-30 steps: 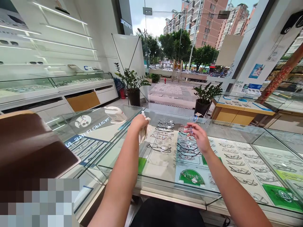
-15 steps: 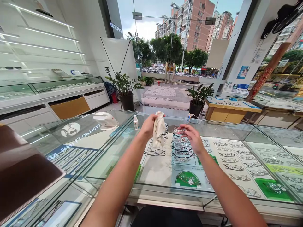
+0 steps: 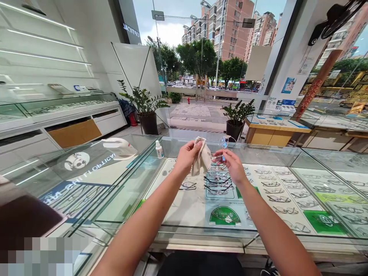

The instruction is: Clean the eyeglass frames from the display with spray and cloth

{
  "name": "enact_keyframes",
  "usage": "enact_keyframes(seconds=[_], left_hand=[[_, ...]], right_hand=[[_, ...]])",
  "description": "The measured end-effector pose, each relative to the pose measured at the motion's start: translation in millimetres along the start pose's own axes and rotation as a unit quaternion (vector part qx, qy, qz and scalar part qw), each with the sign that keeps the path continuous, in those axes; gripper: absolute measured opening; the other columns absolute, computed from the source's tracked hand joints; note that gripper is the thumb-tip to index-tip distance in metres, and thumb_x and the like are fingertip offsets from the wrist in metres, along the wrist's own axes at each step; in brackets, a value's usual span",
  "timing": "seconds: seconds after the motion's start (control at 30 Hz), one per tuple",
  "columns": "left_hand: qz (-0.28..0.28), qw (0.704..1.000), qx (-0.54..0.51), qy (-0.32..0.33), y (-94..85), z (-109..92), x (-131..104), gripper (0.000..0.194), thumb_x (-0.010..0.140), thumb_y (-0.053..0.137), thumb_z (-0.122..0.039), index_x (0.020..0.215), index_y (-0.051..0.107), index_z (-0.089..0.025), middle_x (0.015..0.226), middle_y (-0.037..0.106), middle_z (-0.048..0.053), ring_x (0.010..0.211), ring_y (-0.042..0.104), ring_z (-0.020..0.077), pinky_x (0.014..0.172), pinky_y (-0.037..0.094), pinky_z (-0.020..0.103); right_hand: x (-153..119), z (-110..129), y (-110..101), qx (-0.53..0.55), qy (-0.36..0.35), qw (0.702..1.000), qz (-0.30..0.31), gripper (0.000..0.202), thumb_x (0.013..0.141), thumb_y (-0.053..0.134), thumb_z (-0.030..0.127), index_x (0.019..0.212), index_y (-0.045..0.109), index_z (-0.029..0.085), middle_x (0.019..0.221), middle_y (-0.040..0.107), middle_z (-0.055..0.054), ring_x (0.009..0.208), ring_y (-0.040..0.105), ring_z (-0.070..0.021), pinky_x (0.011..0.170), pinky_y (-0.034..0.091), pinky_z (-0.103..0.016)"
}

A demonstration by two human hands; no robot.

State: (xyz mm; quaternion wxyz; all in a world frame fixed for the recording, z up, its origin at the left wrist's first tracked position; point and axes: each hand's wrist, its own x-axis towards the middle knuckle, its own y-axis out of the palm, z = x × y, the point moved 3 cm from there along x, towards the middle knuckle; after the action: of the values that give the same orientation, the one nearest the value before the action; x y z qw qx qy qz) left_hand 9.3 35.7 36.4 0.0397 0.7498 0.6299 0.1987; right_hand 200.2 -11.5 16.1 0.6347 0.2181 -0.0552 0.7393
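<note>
A cream cleaning cloth (image 3: 202, 159) hangs from my left hand (image 3: 187, 154), its fingers closed on the top. My right hand (image 3: 234, 165) pinches a thin-framed pair of eyeglasses (image 3: 224, 143), held up above the glass counter with bluish glints on the lens. The cloth's right edge comes close to the eyeglasses; whether they touch I cannot tell. Beneath both hands, several eyeglass frames (image 3: 218, 184) lie in a column under the glass. A small white spray bottle (image 3: 159, 149) stands upright on the counter, left of my left hand.
A white handheld device (image 3: 119, 148) sits on the counter to the left. Glass display counters (image 3: 184, 230) with rows of eyeglasses spread in front and to the right. Two potted plants (image 3: 148, 123) stand beyond the counter. A dark brown object (image 3: 25, 207) fills the near left.
My left hand has moved right with the cloth, closer to the eyeglasses. The eyeglasses have turned slightly in my right hand. The whole view has shifted a little.
</note>
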Motion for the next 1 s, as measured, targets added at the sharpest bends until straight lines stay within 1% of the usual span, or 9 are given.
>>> enact_keyframes(seconds=[0.1,0.2,0.27,0.33,0.4,0.5,0.67,0.83,1.0], left_hand=[[0.003,1.000,0.022,0.001,1.7,2.9,-1.9,0.048,0.073,0.086,-0.060,0.085,0.070,-0.016,0.073,0.059,-0.003,0.063,0.048,0.0099,0.060,0.037,0.022],[0.005,0.998,0.065,0.005,4.9,6.0,-5.3,0.049,0.075,0.084,-0.062,0.077,0.069,-0.015,0.068,0.056,-0.003,0.062,0.045,0.0095,0.058,0.032,0.022],[0.019,0.997,0.078,-0.007,9.0,8.7,-8.2,0.050,0.075,0.083,-0.063,0.075,0.069,-0.015,0.067,0.058,-0.002,0.062,0.046,0.0103,0.058,0.032,0.022],[0.045,0.996,0.073,-0.026,14.5,11.3,-11.3,0.050,0.073,0.084,-0.064,0.080,0.073,-0.015,0.071,0.063,0.000,0.063,0.050,0.0119,0.060,0.035,0.023],[0.074,0.994,0.067,-0.038,20.3,13.1,-14.3,0.051,0.073,0.084,-0.064,0.084,0.076,-0.015,0.074,0.067,0.001,0.066,0.053,0.0136,0.062,0.039,0.024],[0.112,0.991,0.060,-0.046,27.8,14.3,-18.7,0.053,0.073,0.083,-0.066,0.086,0.079,-0.015,0.074,0.069,0.003,0.069,0.057,0.0158,0.065,0.043,0.025],[0.139,0.986,0.055,-0.071,35.2,13.1,-25.9,0.057,0.075,0.080,-0.070,0.087,0.079,-0.014,0.074,0.070,0.004,0.064,0.056,0.0149,0.062,0.042,0.024],[0.160,0.982,0.057,-0.084,37.1,12.7,-29.0,0.059,0.075,0.079,-0.072,0.078,0.075,-0.014,0.069,0.066,0.003,0.058,0.052,0.0117,0.057,0.038,0.023],[0.188,0.975,0.065,-0.094,34.6,17.6,-28.4,0.050,0.079,0.079,-0.065,0.086,0.076,-0.015,0.078,0.070,0.005,0.062,0.056,0.0141,0.062,0.042,0.026]], right_hand=[[-0.6,9.3,-1.5,0.030,-0.017,0.999,-0.014,0.025,0.099,0.062,0.043,0.098,0.078,0.025,0.108,0.077,-0.007,0.098,0.072,-0.0232,0.082,0.052,-0.034],[-0.3,14.0,-1.9,0.047,-0.039,0.998,-0.027,0.023,0.098,0.064,0.041,0.092,0.078,0.025,0.114,0.076,-0.006,0.113,0.068,-0.0237,0.096,0.052,-0.036],[0.5,13.2,-1.5,0.048,-0.043,0.997,-0.032,0.022,0.096,0.066,0.042,0.091,0.079,0.025,0.120,0.075,-0.006,0.122,0.064,-0.0244,0.106,0.049,-0.037],[1.5,10.5,-1.1,0.051,-0.034,0.998,-0.035,0.022,0.094,0.068,0.044,0.093,0.080,0.025,0.124,0.074,-0.006,0.127,0.062,-0.0252,0.108,0.049,-0.039],[2.4,7.5,-0.9,0.063,-0.018,0.997,-0.035,0.022,0.093,0.070,0.045,0.095,0.080,0.026,0.126,0.073,-0.007,0.127,0.062,-0.0253,0.105,0.051,-0.038],[3.1,4.1,-1.0,0.078,0.005,0.996,-0.036,0.024,0.091,0.073,0.047,0.100,0.082,0.027,0.124,0.075,-0.006,0.119,0.066,-0.0239,0.100,0.053,-0.035],[2.6,-0.8,-2.1,0.069,0.040,0.995,-0.053,0.033,0.087,0.076,0.052,0.108,0.082,0.027,0.112,0.079,-0.004,0.097,0.070,-0.0210,0.085,0.055,-0.032],[0.9,-1.3,0.7,0.073,0.048,0.995,-0.044,0.035,0.085,0.079,0.051,0.109,0.083,0.027,0.107,0.080,-0.003,0.090,0.069,-0.0188,0.077,0.055,-0.029],[-1.3,-0.3,2.7,0.082,0.068,0.993,-0.044,0.035,0.084,0.080,0.049,0.110,0.083,0.026,0.108,0.080,-0.003,0.088,0.069,-0.0181,0.072,0.054,-0.027]])
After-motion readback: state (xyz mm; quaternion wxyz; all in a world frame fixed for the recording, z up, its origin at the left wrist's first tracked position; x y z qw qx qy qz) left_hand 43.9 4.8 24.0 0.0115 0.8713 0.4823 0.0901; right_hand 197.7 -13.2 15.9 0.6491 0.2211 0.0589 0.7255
